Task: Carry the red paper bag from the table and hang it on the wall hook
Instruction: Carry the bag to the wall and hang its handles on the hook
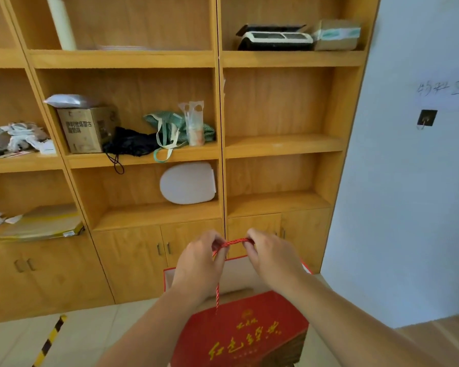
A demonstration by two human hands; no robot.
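Note:
The red paper bag [247, 329] with gold lettering hangs low in the centre of the head view, its mouth open. Its red rope handle [235, 242] is stretched between my two hands. My left hand [199, 263] pinches the left end of the rope and my right hand [273, 255] pinches the right end. The wall hook [425, 119], a dark square plate with a metal hook, is on the white wall at the upper right, well above and to the right of the bag.
A large wooden shelf unit [217, 152] fills the left and middle, holding a cardboard box [86, 129], a green bag [175, 128] and a white toilet lid [188, 182]. Cabinet doors stand below. A wooden surface [445, 337] sits at the lower right.

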